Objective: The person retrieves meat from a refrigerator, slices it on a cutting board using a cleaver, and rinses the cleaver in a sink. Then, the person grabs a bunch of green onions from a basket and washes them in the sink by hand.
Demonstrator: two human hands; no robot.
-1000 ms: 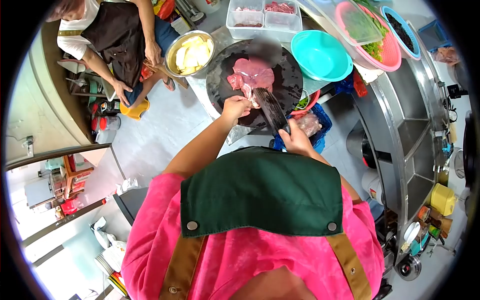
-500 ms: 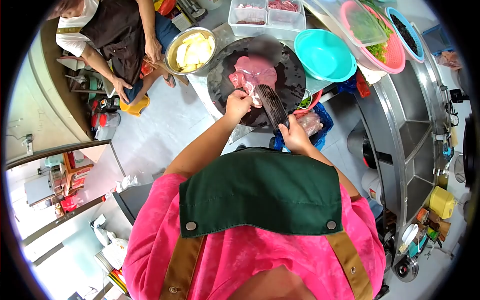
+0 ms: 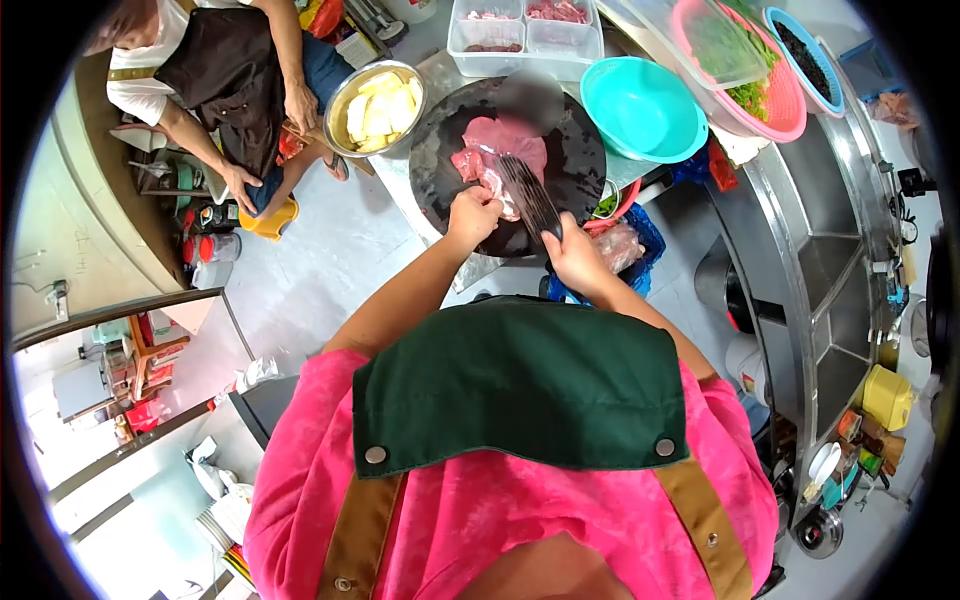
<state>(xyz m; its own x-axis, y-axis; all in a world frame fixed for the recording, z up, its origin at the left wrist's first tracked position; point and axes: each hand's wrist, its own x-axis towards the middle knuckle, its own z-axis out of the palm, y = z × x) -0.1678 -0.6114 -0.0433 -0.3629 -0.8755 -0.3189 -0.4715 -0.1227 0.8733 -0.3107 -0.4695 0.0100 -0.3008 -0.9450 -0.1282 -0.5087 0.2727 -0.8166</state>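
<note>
A piece of raw pink meat (image 3: 508,143) lies on a round dark chopping board (image 3: 437,140). My left hand (image 3: 474,217) is closed on the near edge of the meat, at the lower left of the board. My right hand (image 3: 577,252) grips the handle of a dark, broad-bladed knife (image 3: 530,196). The blade slants up and to the left, its far end over the meat, just right of my left fingers. A blurred grey patch hides the board's top edge and part of the meat.
Round the board stand a metal bowl of pale yellow pieces (image 3: 350,90), a clear divided meat box (image 3: 570,67), a turquoise basin (image 3: 640,110) and a pink basket of greens (image 3: 790,95). Bagged meat (image 3: 618,247) lies below right. Another person (image 3: 235,80) sits at upper left.
The knife and my right hand have moved up and to the left, and the blade now reaches further over the meat. My left hand stays at the meat's edge.
</note>
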